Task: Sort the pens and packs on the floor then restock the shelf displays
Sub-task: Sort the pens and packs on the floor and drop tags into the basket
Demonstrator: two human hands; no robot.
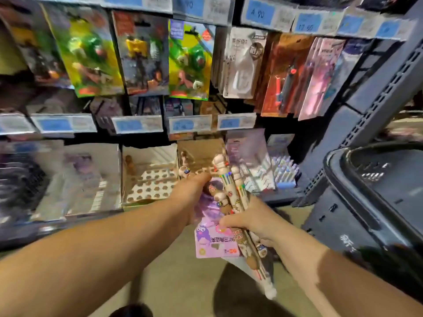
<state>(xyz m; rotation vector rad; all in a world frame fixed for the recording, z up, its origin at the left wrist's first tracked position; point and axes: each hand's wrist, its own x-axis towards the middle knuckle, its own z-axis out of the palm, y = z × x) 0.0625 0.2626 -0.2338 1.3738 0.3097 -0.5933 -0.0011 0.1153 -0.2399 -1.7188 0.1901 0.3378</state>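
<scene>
The right hand point(253, 221) is curled tight round a bundle of cream multicolour pens with figure tops point(231, 188) and a pink-and-purple card pack point(215, 243), held just before the front edge of the lower shelf, near a holed cardboard display box point(151, 181). The left hand point(194, 197) touches the bundle, its fingers hidden, so I cannot tell its grip.

shelf price tag point(257, 13) "A 90", other txt blurred

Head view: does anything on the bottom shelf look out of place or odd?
Yes: the cardboard pen tray is nearly bare, with one brown-topped pen standing among empty holes. The right hand holds a bundle of pens.
</scene>
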